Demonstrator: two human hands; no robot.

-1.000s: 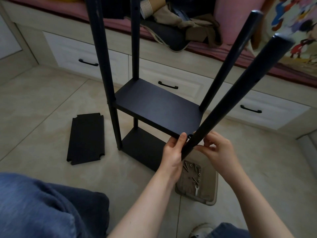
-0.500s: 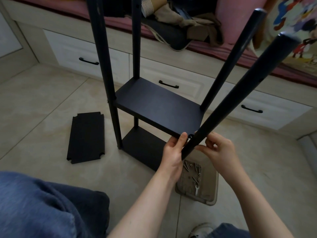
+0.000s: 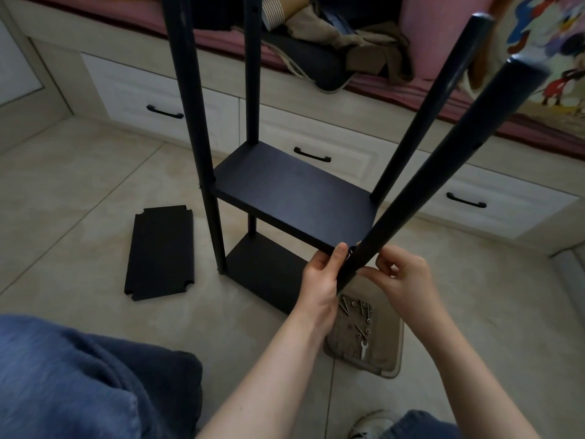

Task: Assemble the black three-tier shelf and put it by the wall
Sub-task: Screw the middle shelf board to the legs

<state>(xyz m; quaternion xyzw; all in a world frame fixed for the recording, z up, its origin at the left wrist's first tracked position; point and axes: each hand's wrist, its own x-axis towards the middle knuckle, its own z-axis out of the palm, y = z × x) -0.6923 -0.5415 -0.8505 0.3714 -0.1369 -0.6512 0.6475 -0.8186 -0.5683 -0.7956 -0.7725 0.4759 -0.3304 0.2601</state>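
Fastening the middle tier seems the step in hand. The lower black board (image 3: 262, 274) and middle black board (image 3: 294, 198) already sit between the posts, the frame standing mid-floor. The left hand (image 3: 319, 280) grips the middle board's corner at 5 o'clock; the right hand (image 3: 408, 280) pinches at the near round black post (image 3: 443, 160), what it pinches hidden. The loose black notched board (image 3: 160, 251) lies at 9 o'clock: top tier and wall placement remain.

The tiled floor (image 3: 79, 185) is carrying a black panel (image 3: 160, 251) left of the left hand (image 3: 319, 280), a screw tray (image 3: 384, 343) beneath it.
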